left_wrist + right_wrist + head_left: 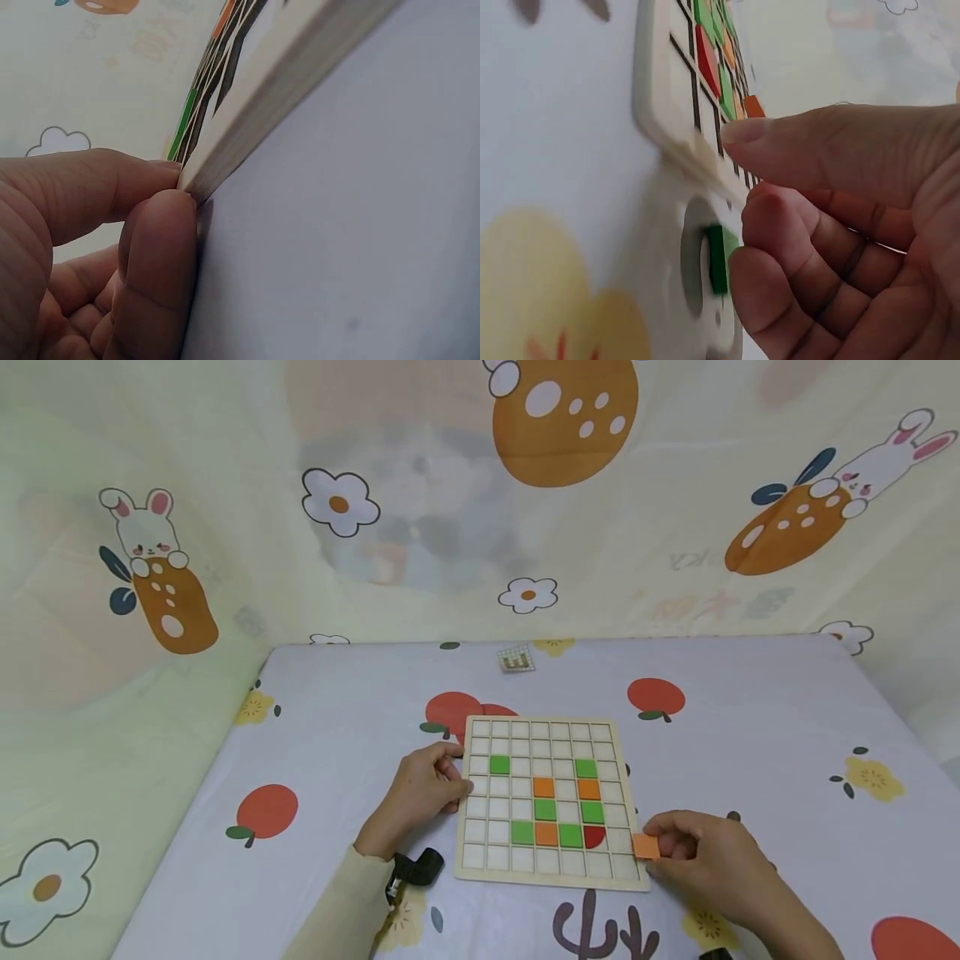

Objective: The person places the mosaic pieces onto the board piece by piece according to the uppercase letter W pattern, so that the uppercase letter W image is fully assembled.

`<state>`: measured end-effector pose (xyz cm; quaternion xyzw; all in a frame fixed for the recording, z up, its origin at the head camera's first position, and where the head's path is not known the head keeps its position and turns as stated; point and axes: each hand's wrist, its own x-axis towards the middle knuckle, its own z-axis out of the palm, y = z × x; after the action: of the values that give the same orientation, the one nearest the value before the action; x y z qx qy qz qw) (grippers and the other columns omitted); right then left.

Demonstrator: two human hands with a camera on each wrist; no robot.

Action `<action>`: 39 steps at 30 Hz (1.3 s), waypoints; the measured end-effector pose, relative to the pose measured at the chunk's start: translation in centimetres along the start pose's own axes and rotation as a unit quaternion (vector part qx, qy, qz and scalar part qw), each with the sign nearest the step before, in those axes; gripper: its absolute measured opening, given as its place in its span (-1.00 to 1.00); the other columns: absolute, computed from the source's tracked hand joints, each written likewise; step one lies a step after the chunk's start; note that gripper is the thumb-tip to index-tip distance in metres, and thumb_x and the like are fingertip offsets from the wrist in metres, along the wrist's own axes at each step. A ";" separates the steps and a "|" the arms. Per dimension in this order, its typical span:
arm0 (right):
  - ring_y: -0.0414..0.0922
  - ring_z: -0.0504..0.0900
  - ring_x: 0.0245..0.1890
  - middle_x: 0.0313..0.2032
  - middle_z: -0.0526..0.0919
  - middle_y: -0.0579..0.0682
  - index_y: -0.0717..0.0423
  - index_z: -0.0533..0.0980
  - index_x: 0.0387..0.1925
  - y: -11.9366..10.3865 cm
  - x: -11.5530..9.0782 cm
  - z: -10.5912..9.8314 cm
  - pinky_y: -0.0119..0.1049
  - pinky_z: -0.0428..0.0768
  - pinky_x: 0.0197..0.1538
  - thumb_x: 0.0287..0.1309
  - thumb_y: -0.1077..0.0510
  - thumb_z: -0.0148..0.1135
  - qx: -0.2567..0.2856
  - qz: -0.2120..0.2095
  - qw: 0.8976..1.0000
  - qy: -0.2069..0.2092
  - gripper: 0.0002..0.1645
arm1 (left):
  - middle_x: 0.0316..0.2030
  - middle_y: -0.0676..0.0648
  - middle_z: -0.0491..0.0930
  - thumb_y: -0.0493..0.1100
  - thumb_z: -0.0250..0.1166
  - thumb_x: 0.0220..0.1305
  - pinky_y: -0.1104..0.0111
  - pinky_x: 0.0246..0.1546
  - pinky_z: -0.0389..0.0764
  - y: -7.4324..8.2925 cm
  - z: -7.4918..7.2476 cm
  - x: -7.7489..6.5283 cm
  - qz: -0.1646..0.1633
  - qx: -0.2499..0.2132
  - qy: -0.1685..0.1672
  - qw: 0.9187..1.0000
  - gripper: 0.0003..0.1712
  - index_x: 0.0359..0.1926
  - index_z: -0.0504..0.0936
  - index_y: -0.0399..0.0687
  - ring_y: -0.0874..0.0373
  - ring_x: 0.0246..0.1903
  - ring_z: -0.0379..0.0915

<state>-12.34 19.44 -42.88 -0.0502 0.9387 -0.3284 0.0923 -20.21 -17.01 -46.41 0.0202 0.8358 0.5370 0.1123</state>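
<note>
A pale wooden grid board (551,885) lies on the table. Several green and orange square tiles and one red, round-cornered tile (593,837) sit in its cells. At the board's left edge, my left hand (420,789) grips the rim with thumb and finger, as the left wrist view shows closely. My right hand (705,856) pinches an orange square tile (646,846) over the lower right edge; in the right wrist view the thumb mostly covers that tile. Behind the right fingertips shows a green piece (718,259); whether it is held or lying there, I cannot tell.
A small card with a grid picture (516,659) lies near the table's back edge. Printed cloth (420,577) hangs behind the table. The tablecloth (337,710) carries printed apples and flowers. A black device (420,867) is by the left wrist.
</note>
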 end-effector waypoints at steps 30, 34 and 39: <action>-0.11 0.57 -0.29 -0.35 0.62 -0.06 0.12 0.71 -0.16 -7.7 7.8 3.9 -0.37 0.60 -0.25 0.02 0.27 0.57 0.119 -0.058 0.991 -0.018 -0.70 | -0.40 -0.07 0.59 -0.34 0.46 0.22 0.40 -0.53 0.64 0.2 -0.1 0.0 0.002 -0.006 -0.003 1.000 -0.43 0.26 0.58 -0.26 0.20 -0.63 0.53; -0.12 0.56 -0.33 -0.38 0.62 -0.07 0.12 0.72 -0.18 -8.4 8.5 4.8 -0.36 0.60 -0.27 0.00 0.28 0.58 0.115 -0.057 0.992 -0.020 -0.71 | -0.40 -0.07 0.59 -0.34 0.46 0.22 0.39 -0.52 0.64 0.2 -0.1 0.0 0.000 -0.005 -0.002 1.000 -0.44 0.25 0.58 -0.26 0.20 -0.63 0.54; -0.13 0.54 -0.35 -0.40 0.61 -0.07 0.12 0.71 -0.20 -9.3 8.9 5.6 -0.33 0.58 -0.27 -0.01 0.31 0.56 0.116 -0.056 0.991 -0.026 -0.72 | -0.40 -0.07 0.59 -0.34 0.46 0.21 0.38 -0.52 0.65 0.3 -0.1 0.0 -0.001 -0.003 -0.005 1.000 -0.44 0.25 0.58 -0.26 0.20 -0.63 0.54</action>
<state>-19.61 7.42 -42.62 -0.1005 0.8874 -0.4379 0.1033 -20.25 -16.99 -46.10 0.0213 0.8340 0.5389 0.1170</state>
